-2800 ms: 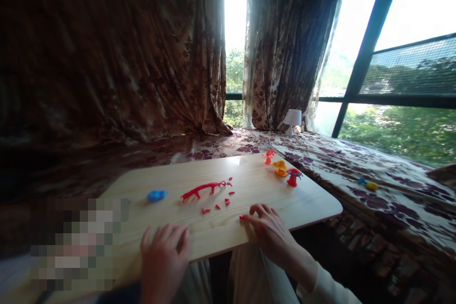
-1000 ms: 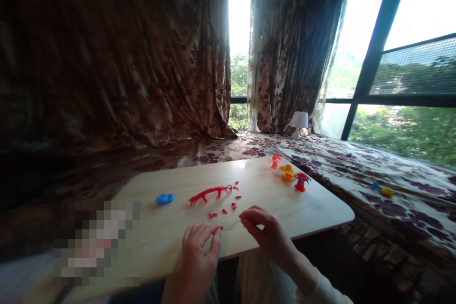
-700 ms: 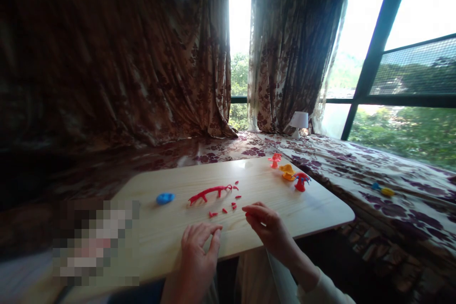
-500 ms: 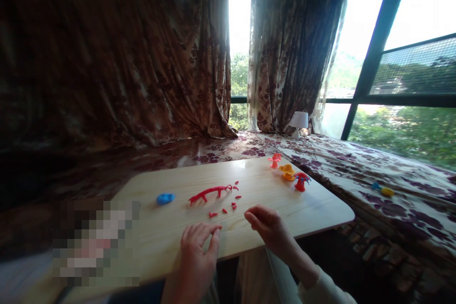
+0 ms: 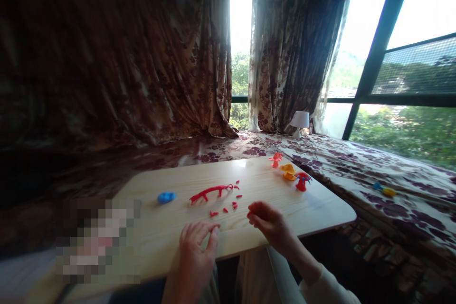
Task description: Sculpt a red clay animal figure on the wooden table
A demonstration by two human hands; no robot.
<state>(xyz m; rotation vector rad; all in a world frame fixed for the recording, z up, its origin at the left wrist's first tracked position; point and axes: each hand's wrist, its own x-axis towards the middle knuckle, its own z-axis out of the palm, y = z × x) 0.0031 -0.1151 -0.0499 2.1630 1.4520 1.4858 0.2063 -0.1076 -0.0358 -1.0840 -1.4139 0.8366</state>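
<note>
A light wooden table [image 5: 313, 211] lies in front of me. On it rests a red clay branch shape [image 5: 209, 192] with several small red clay bits [image 5: 228, 208] beside it. My left hand [image 5: 195, 251] rests at the table's near edge, fingers spread and curved, holding nothing. My right hand [image 5: 268, 222] hovers just right of the red bits with its fingers curled together in a pinch; what is in it, if anything, is too small to make out. A blue clay lump [image 5: 166, 196] lies left of the branch.
Three small clay figures, red [image 5: 275, 159], orange [image 5: 288, 171] and red-blue [image 5: 302, 180], stand at the table's far right. A white lamp [image 5: 299, 122] sits on the patterned bedcover by the curtains. Blue and yellow clay pieces [image 5: 384, 190] lie on the bedcover at right.
My left hand slid right along the near edge since the oldest frame. My right hand lifted off the table, curled into a pinch and drew slightly back from the red bits.
</note>
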